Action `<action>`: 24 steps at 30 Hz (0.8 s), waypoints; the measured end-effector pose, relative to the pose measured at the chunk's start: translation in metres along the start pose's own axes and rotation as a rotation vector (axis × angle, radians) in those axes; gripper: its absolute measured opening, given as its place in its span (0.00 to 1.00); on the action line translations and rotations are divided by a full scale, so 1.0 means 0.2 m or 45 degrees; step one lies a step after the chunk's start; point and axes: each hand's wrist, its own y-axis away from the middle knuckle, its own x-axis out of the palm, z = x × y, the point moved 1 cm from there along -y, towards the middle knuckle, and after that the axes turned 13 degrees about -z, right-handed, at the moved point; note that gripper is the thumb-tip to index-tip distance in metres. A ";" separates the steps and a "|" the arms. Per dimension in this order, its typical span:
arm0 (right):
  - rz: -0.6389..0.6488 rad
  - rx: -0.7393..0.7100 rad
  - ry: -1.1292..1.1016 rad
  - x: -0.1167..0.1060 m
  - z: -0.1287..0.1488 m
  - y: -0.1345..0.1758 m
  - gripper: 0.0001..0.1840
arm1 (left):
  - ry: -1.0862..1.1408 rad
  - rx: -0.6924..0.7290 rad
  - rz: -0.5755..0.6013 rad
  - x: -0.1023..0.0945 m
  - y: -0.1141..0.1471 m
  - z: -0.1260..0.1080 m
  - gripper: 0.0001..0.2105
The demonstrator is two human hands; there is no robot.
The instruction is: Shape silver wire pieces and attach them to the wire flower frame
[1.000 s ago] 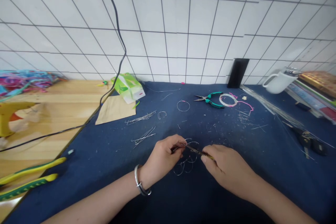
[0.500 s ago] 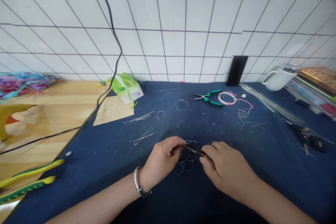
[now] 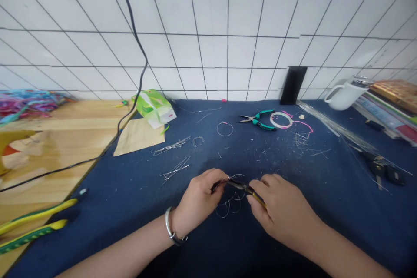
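Note:
My right hand (image 3: 276,204) is closed around the handles of a pair of pliers (image 3: 241,185) with dark jaws and some yellow on the grip. The jaws point left and reach the fingertips of my left hand (image 3: 202,197). That hand, with a silver bangle at the wrist, is pinched closed on a thin silver wire (image 3: 237,176), which curves out above the jaws. Something dark shows between its thumb and finger; I cannot make it out. Just below the pliers hang or lie wire loops (image 3: 230,206); whether they join the pinched wire is unclear.
Bundles of cut wire (image 3: 176,169), a wire ring (image 3: 224,129) and teal pliers (image 3: 259,120) lie on the dark blue cloth (image 3: 137,200). Yellow-green handles (image 3: 39,226) are at left. A mug (image 3: 345,95) and keys (image 3: 379,171) sit right; a black cable (image 3: 140,82) crosses the left side.
The whole view has shifted slightly, so background things sit a little further left and higher. Both hands, the pliers and the wire look nearly the same.

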 end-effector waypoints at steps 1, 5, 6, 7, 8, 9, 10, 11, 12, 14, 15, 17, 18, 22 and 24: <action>-0.005 -0.002 -0.005 0.00 0.00 0.00 0.11 | 0.001 -0.004 0.004 0.00 0.00 0.00 0.09; -0.016 -0.010 0.006 0.00 -0.01 0.01 0.11 | 0.014 -0.029 0.030 0.00 0.00 0.00 0.09; -0.013 -0.010 0.016 0.00 0.00 0.01 0.11 | 0.013 -0.035 0.034 0.00 0.00 0.00 0.09; -0.009 -0.009 0.028 0.00 0.00 0.01 0.11 | 0.010 -0.038 0.036 0.00 0.00 0.00 0.09; -0.007 -0.010 0.041 0.00 0.00 0.00 0.11 | 0.007 -0.039 0.035 0.00 0.00 0.00 0.09; -0.006 -0.011 0.052 0.00 0.00 0.00 0.11 | 0.005 -0.038 0.035 0.00 0.00 0.00 0.10; -0.007 -0.014 0.059 0.00 0.00 0.00 0.11 | 0.005 -0.035 0.034 0.00 0.00 0.01 0.10; -0.010 -0.018 0.064 0.01 0.00 0.00 0.12 | 0.007 -0.031 0.031 0.00 0.00 0.01 0.10; -0.015 -0.020 0.068 0.01 0.00 0.00 0.12 | 0.011 -0.027 0.030 0.00 0.01 0.01 0.10; -0.024 -0.025 0.076 0.01 -0.01 0.00 0.12 | 0.021 -0.018 0.033 0.00 0.01 0.01 0.10; -0.029 -0.027 0.081 0.02 -0.01 0.01 0.12 | 0.024 -0.016 0.035 0.01 0.01 0.01 0.10; -0.041 -0.036 0.086 0.02 -0.01 0.01 0.12 | 0.024 -0.016 0.039 0.01 0.01 0.01 0.09; -0.049 -0.043 0.086 0.02 -0.01 0.01 0.12 | 0.023 -0.018 0.043 0.01 0.01 0.01 0.08; -0.078 -0.060 0.097 0.02 -0.01 0.01 0.12 | 0.027 -0.035 0.065 0.01 0.00 0.00 0.08; -0.087 -0.063 0.109 0.02 -0.02 0.01 0.12 | 0.032 -0.049 0.074 0.01 0.00 0.00 0.08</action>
